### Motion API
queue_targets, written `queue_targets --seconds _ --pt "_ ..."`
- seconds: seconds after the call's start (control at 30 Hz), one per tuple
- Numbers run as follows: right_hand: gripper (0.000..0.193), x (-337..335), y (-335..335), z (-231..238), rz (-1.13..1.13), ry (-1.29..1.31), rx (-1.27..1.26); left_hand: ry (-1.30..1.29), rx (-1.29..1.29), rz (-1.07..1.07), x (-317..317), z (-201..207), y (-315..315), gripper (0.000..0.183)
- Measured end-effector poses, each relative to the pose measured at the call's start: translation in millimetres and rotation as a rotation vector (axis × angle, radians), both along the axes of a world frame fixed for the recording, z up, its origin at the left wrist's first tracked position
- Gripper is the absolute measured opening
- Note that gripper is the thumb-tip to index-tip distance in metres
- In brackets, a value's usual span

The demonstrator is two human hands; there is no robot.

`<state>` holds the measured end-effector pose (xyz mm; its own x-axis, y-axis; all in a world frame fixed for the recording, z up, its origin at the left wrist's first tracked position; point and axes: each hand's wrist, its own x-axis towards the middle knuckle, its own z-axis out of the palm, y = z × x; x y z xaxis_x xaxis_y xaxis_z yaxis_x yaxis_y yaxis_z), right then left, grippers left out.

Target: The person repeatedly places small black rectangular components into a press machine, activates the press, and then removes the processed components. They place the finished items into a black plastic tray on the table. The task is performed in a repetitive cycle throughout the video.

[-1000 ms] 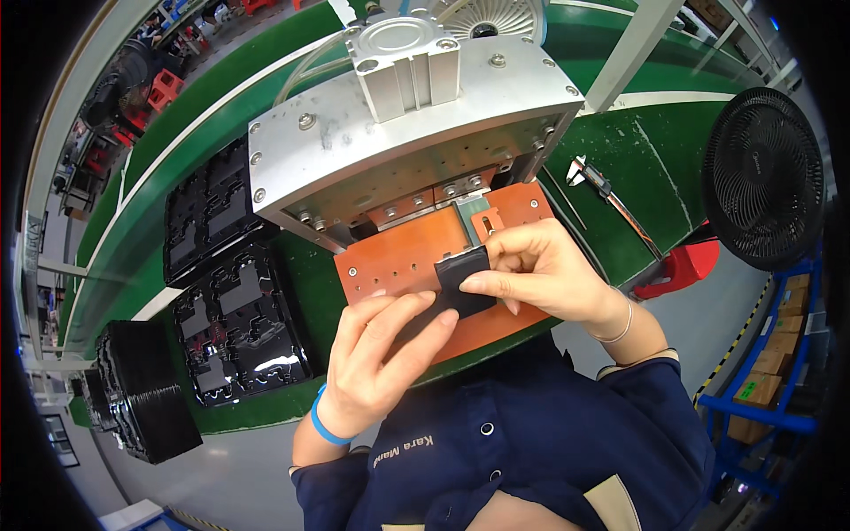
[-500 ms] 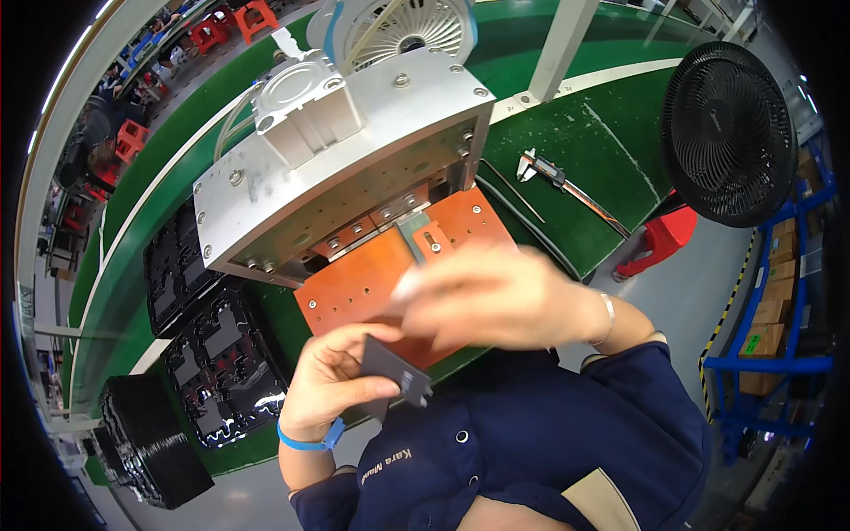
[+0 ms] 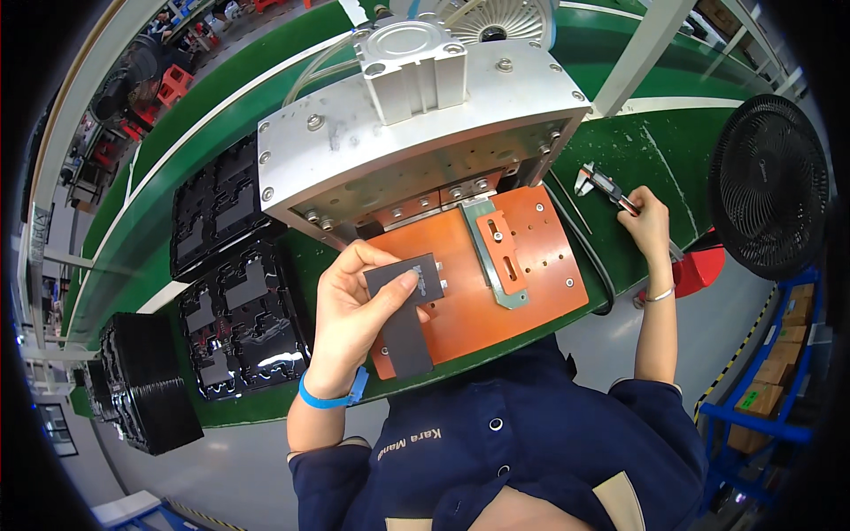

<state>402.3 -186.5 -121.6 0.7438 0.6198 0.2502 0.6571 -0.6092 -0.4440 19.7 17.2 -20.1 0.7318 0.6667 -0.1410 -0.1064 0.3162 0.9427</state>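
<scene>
Left hand pinches a flat black piece near the centre of the frame, thumb pressed on its upper face and the other fingers mostly hidden behind it. Toward the right of the frame, the right hand has its fingers closed around the middle of a caliper. In the picture from 0.5 s ago, that hand was a blur over the centre; it has since crossed to the caliper. The left hand now supports the black piece alone, so the work appears split between 2 things, part and measuring tool.

The black piece looks matte and thin, with straight edges; it reads as an L, though whether it is 1 folded part or 2 cannot be told. Small pale metal tabs jut from its right edge over a smooth, drilled orange plate, which carries a dull green strip and a slotted orange block. A bare metal press with screw heads fills the upper middle. Glossy, moulded black trays lie at the left.
</scene>
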Motion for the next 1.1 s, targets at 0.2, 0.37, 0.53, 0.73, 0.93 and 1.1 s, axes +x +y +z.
queue_targets --seconds 0.2,0.37,0.53,0.73,0.93,1.1 --pt "0.040 -60.2 -6.0 54.3 0.112 0.221 0.479 0.035 -0.043 -0.013 2.2 1.6 0.5 0.014" --pt "0.051 -117.1 22.4 100.5 0.529 0.151 0.517 0.037 -0.060 -0.035 6.7 4.1 -3.4 0.014" --pt "0.047 -145.5 58.9 110.6 0.761 0.051 0.508 0.050 -0.044 -0.033 4.2 1.9 -3.1 0.014" --pt "0.049 -145.4 67.4 105.9 0.805 -0.032 0.538 0.056 -0.062 -0.043 4.2 1.6 -2.2 0.015" --pt "0.051 -147.5 68.7 107.3 0.809 -0.069 0.530 0.034 -0.058 -0.043 4.1 -0.6 -1.9 0.015" --pt "0.051 -145.8 70.3 106.5 0.823 -0.079 0.557 0.049 -0.063 -0.037 3.5 1.0 -1.5 0.015"
